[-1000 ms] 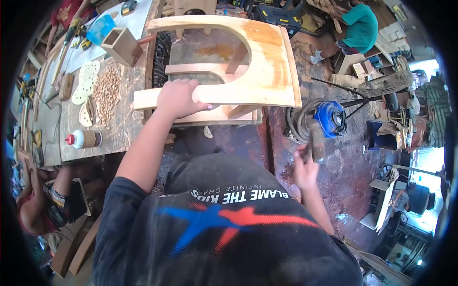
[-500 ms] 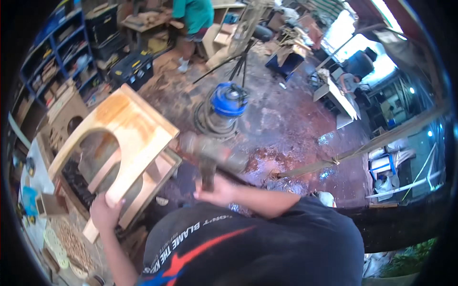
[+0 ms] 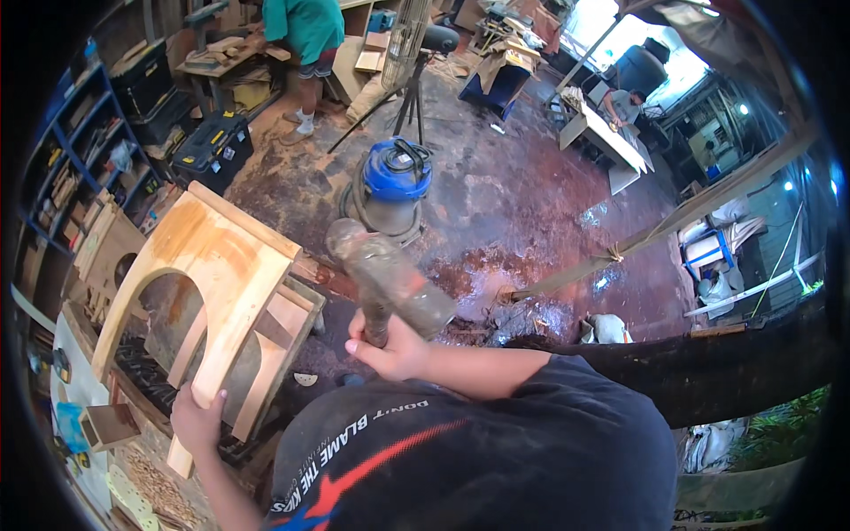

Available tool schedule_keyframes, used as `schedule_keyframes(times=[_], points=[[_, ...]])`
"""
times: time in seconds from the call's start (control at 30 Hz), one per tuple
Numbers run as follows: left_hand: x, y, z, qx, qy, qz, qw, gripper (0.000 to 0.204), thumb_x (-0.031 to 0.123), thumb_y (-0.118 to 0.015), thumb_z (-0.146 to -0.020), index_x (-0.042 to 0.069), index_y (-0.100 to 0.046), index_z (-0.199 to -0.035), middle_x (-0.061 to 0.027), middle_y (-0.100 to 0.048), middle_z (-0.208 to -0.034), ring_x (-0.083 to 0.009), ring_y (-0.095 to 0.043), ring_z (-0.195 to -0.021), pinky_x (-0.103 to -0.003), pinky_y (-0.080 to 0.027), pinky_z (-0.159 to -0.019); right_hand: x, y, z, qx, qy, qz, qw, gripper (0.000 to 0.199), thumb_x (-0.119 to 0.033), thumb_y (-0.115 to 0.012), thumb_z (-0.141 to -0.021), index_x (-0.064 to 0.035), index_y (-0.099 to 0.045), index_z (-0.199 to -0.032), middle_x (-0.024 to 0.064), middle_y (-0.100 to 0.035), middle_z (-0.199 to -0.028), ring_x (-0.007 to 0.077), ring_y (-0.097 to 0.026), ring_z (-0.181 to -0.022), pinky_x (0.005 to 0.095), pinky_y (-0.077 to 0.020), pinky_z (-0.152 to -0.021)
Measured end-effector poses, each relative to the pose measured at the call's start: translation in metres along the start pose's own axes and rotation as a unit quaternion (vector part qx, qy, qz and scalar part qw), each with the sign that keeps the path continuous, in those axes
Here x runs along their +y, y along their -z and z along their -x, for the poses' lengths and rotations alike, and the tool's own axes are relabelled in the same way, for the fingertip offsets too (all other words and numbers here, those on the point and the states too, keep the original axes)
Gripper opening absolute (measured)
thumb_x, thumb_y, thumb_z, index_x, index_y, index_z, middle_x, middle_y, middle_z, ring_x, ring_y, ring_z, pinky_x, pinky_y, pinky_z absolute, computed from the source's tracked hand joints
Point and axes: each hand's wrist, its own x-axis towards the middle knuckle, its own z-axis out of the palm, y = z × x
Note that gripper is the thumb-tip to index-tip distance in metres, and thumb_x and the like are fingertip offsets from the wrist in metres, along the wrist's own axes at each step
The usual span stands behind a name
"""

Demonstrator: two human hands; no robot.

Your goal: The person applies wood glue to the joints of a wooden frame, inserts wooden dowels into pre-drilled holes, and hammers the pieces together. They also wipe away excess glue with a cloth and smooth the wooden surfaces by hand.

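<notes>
A pale wooden stool-like frame [image 3: 232, 250] with arched cut-outs stands tilted at the left, on a workbench. My left hand [image 3: 197, 421] is closed around one of its legs near the lower end. In my right hand [image 3: 395, 349] is the handle of a mallet [image 3: 403, 281] with a thick, worn cylindrical head. The mallet head is in the air just right of the frame's top edge, apart from it. Under the top, a second arched side and a crosspiece show in part.
Beyond the bench, a blue-topped shop vacuum [image 3: 396, 173] and a tripod [image 3: 409, 106] stand on the stained floor. A black toolbox [image 3: 212, 152] and blue shelves [image 3: 84, 155] are at the left. Two other people work farther off. A wooden pole [image 3: 655, 232] slants across the right.
My right hand has raised the mallet, and its head is now farther from the frame's edge. My left hand keeps its hold on the leg. The whole view has shifted a little.
</notes>
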Motion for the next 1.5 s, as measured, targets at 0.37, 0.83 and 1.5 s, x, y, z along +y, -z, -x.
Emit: schedule_keyframes(times=[0.37,0.83,1.5], points=[[0.001,0.0,0.0,0.028,-0.017,0.012,0.999,0.055,0.037,-0.091,-0.071,0.004,-0.069,-0.108,-0.0209,-0.072,-0.099,-0.0444,-0.068,-0.094,-0.052,-0.054,-0.083,0.019,0.006,0.023,-0.028,-0.082,0.176,0.981,0.03,-0.031,-0.073,-0.097,-0.003,-0.061,-0.096,0.0099,-0.059,-0.067,0.0249,-0.06,-0.061,0.0406,-0.048,-0.061],[0.005,0.005,-0.012,0.005,-0.026,-0.025,0.999,0.073,0.068,-0.081,-0.073,0.007,-0.072,-0.113,-0.0193,-0.075,-0.1,-0.038,-0.073,-0.097,-0.049,-0.056,-0.089,0.015,0.014,0.015,-0.107,-0.203,0.285,0.931,0.039,-0.039,-0.05,-0.111,-0.0024,-0.058,-0.101,0.0212,-0.064,-0.078,0.0415,-0.065,-0.075,0.0492,-0.05,-0.072],[-0.008,0.009,0.004,0.003,0.012,0.0,1.0,0.07,0.063,-0.082,-0.072,0.01,-0.075,-0.117,-0.0149,-0.076,-0.108,-0.0354,-0.072,-0.103,-0.048,-0.055,-0.093,0.016,-0.004,-0.026,-0.185,-0.198,0.314,0.91,0.043,-0.041,-0.046,-0.113,-0.0012,-0.059,-0.103,0.0036,-0.058,-0.071,0.013,-0.055,-0.06,0.0314,-0.0453,-0.054]])
